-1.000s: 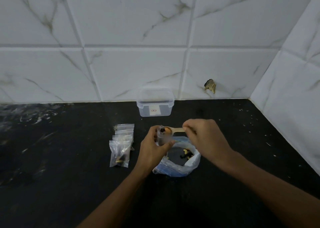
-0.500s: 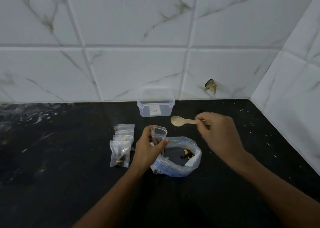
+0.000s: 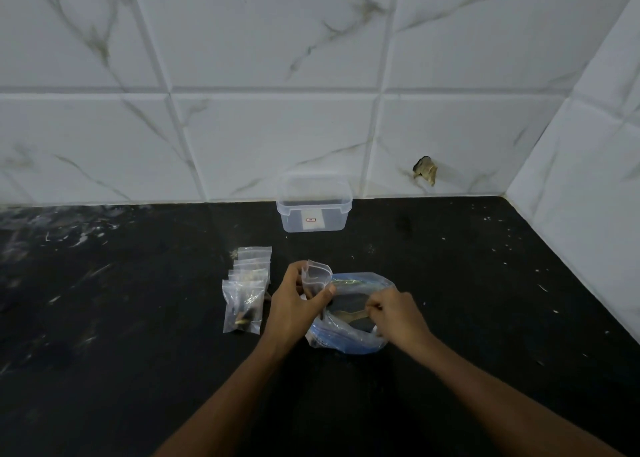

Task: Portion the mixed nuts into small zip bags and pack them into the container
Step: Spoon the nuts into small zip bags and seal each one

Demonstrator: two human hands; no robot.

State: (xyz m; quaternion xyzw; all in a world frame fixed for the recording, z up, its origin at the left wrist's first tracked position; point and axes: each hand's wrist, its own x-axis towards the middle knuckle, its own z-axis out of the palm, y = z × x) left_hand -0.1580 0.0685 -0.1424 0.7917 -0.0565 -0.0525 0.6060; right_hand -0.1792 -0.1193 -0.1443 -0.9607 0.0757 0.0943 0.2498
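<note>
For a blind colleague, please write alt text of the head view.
A person's left hand holds a small clear zip bag open while the right hand dips a pale wooden spoon into a large blue-edged plastic bag on a black counter.

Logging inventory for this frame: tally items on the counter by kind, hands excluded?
Small zip bags in the pile: count unclear, they overlap; at least 4
Small zip bag held open: 1
Large bag of nuts: 1
Wooden spoon: 1
Clear plastic container: 1
Total: at least 8
</note>
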